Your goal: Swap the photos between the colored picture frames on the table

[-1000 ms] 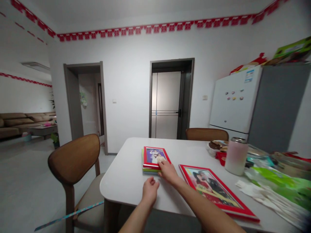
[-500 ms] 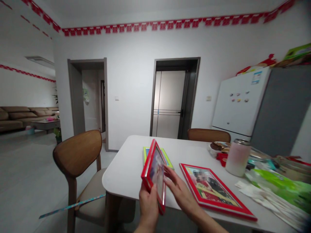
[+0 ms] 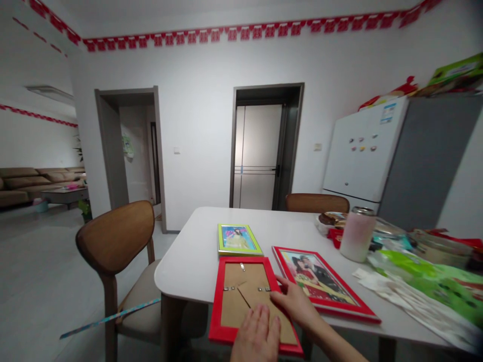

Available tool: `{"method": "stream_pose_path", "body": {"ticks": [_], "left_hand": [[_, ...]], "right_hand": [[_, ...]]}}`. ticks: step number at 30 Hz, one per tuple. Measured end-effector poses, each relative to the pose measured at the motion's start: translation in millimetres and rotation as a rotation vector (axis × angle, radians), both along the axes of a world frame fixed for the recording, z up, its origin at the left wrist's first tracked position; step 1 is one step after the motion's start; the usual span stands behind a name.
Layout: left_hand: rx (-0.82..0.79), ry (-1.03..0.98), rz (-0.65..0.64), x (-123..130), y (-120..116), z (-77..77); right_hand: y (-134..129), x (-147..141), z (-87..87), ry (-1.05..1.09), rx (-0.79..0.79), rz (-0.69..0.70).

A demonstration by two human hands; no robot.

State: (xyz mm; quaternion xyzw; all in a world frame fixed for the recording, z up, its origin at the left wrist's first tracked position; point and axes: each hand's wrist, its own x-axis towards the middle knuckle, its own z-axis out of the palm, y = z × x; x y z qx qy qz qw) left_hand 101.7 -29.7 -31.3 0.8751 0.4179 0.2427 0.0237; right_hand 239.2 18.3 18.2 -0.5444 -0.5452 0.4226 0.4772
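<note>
Now that the frame [image 3: 234, 307] is turned back-up over the counter's [image 3: 184, 266] near edge, its clips [image 3: 242, 267] are accessible; left hand [image 3: 258, 334] open, flat atop; right hand [image 3: 296, 301] half-curled at rim, grip unclear.

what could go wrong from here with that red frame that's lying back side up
The red rectangular frame with brown backing reaches past the white table's near edge in this view, so it might drop if the left hand and right hand slip. The larger red picture frame lies face up just to the right, so a sideways swing could knock it. The small silver metal clips on the backing might scratch a finger.
</note>
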Motion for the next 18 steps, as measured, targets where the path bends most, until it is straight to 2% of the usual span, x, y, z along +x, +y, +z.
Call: {"method": "stream_pose_path", "body": {"ticks": [4,9,12,18], "left_hand": [[-0.129,0.034,0.018,7,-3,5.1],[-0.254,0.032,-0.018,8,-7,19.3],[-0.301,0.036,-0.041,-7,-6,27.9],[-0.333,-0.064,0.132,-54,-5,44.8]], "right_hand": [[14,5,-9.9,-0.457,0.123,-0.026],[21,2,-13.5,-0.84,0.287,-0.004],[22,0,-11.8,-0.937,0.296,0.047],[30,-4,-12.6,-0.985,0.3,0.047]]}}
